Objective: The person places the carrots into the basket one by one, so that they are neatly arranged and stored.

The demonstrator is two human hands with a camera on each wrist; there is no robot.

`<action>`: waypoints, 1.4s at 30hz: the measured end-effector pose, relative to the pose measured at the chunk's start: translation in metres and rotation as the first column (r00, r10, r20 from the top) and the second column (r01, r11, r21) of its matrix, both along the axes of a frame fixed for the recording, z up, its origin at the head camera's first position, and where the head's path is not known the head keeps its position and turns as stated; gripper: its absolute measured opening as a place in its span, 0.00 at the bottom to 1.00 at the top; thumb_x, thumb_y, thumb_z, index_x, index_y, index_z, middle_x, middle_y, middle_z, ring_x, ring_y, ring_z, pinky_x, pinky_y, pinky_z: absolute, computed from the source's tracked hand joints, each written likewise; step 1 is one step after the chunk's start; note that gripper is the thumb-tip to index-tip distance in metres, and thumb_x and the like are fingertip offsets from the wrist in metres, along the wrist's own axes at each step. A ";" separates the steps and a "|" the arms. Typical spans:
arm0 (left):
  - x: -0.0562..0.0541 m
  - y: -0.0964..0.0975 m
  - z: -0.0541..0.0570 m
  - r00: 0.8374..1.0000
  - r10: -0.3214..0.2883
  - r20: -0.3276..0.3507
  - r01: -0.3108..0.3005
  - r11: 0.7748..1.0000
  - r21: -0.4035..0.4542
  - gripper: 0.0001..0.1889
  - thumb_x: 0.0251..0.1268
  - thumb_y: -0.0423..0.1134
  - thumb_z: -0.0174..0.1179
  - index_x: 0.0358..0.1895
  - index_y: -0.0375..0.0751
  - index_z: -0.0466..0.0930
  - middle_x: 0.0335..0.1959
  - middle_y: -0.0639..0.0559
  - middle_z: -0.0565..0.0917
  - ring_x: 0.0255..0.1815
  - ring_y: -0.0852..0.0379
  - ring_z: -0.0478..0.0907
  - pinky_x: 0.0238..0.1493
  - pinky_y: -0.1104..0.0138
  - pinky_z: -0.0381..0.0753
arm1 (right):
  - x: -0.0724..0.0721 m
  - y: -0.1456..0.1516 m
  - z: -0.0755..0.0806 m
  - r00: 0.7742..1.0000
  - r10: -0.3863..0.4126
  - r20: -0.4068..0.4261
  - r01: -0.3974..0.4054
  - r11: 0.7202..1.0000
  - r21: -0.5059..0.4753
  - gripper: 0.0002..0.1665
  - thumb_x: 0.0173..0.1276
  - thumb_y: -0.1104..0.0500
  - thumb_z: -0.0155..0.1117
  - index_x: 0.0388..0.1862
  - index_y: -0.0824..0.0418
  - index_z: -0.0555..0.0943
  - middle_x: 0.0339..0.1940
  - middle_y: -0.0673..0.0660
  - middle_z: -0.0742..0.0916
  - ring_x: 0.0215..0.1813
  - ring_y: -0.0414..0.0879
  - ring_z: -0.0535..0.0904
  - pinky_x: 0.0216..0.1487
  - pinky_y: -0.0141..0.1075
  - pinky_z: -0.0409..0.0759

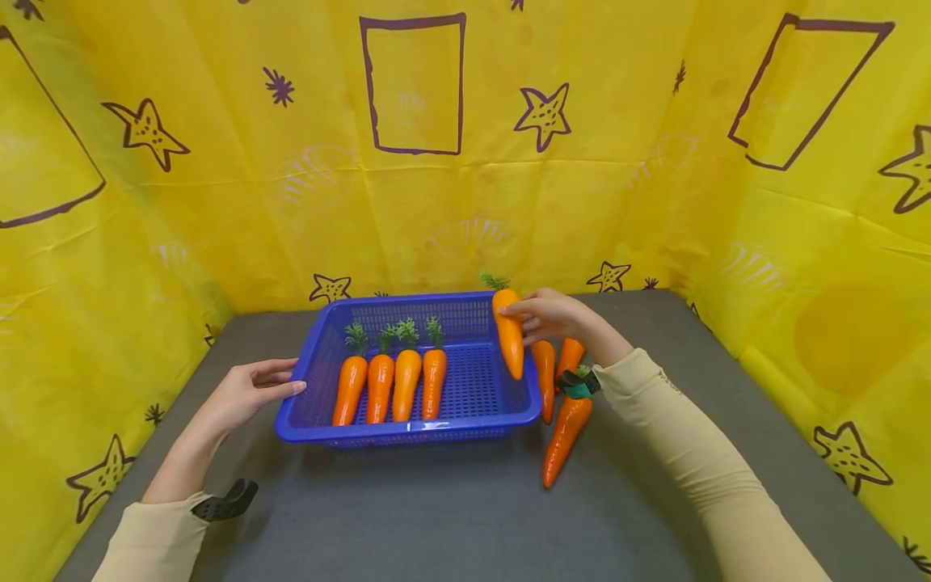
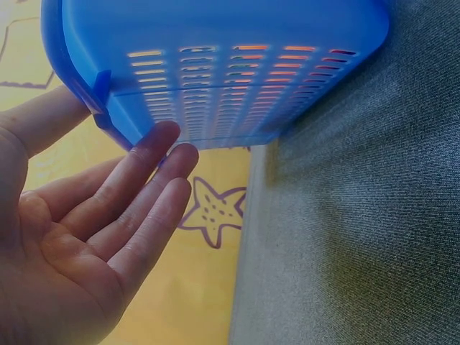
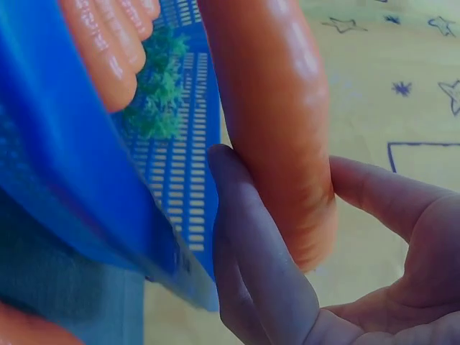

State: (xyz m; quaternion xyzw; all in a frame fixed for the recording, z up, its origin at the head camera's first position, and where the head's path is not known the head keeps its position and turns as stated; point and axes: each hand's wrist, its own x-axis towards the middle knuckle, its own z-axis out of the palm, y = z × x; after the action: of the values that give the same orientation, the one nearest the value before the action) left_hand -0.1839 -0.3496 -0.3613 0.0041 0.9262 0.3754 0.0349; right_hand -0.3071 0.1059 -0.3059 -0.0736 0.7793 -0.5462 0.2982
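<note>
A blue plastic basket [image 1: 407,301] stands on the dark table, with several orange carrots [image 1: 406,384] side by side in its left and middle part, green tops toward the back. My left hand [image 1: 247,392] holds the basket's left rim, thumb over the edge and the other fingers along the outside wall [image 2: 162,93]. Over the basket's right end, my right hand [image 1: 549,314] pinches a carrot [image 1: 509,335] between thumb and fingers, its tip pointing down and its green top up. In the right wrist view the held carrot [image 3: 277,108] hangs beside the basket wall.
To the right of the basket, three more carrots [image 1: 567,440] lie on the grey table [image 1: 436,509], partly under my right forearm. Yellow curtains [image 1: 465,210] with drawn stars enclose the table at the back and sides.
</note>
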 end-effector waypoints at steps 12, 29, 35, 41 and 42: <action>-0.001 -0.001 -0.001 1.000 -0.003 0.001 0.003 1.000 0.008 0.38 0.60 0.58 0.60 0.66 0.34 0.66 0.54 0.33 0.79 0.55 0.37 0.77 0.54 0.47 0.78 | -0.005 -0.032 -0.008 0.999 0.015 0.039 -0.017 0.999 0.036 0.34 0.67 0.53 0.61 0.65 0.70 0.66 0.59 0.66 0.76 0.60 0.58 0.75 0.50 0.42 0.83; -0.001 -0.001 0.001 1.000 -0.001 0.009 0.001 1.000 0.016 0.39 0.60 0.58 0.61 0.66 0.34 0.66 0.55 0.33 0.79 0.55 0.38 0.77 0.54 0.47 0.78 | -0.012 -0.077 -0.024 0.992 0.071 0.108 -0.080 0.994 0.076 0.32 0.66 0.59 0.63 0.63 0.73 0.64 0.59 0.67 0.78 0.60 0.59 0.76 0.46 0.44 0.84; -0.002 -0.001 0.000 1.000 -0.008 0.002 0.008 1.000 0.021 0.38 0.60 0.57 0.61 0.66 0.33 0.67 0.54 0.33 0.79 0.55 0.38 0.77 0.54 0.49 0.78 | -0.018 -0.087 -0.036 0.984 0.049 0.171 -0.063 0.995 0.078 0.35 0.65 0.62 0.63 0.65 0.72 0.60 0.60 0.69 0.74 0.61 0.61 0.75 0.45 0.45 0.84; -0.002 -0.002 0.000 1.000 -0.009 -0.001 0.009 1.000 0.030 0.38 0.60 0.57 0.61 0.66 0.33 0.67 0.54 0.33 0.80 0.55 0.38 0.77 0.55 0.48 0.78 | -0.023 -0.092 -0.046 0.973 0.018 0.230 -0.042 0.994 0.102 0.42 0.64 0.64 0.63 0.70 0.68 0.51 0.65 0.71 0.65 0.66 0.65 0.69 0.47 0.48 0.83; -0.002 -0.002 0.000 1.000 -0.009 -0.002 0.009 1.000 0.030 0.38 0.60 0.56 0.62 0.66 0.33 0.67 0.54 0.33 0.80 0.55 0.38 0.77 0.55 0.48 0.78 | -0.023 -0.093 -0.047 0.973 0.017 0.232 -0.044 0.993 0.113 0.42 0.64 0.64 0.63 0.70 0.68 0.51 0.65 0.71 0.64 0.66 0.65 0.69 0.47 0.48 0.83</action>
State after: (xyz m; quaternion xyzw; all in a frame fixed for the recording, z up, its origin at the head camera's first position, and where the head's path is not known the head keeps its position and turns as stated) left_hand -0.1858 -0.3517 -0.3617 0.0093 0.9205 0.3891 0.0356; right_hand -0.3301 0.0134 -0.3529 -0.0041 0.7691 -0.4996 0.3986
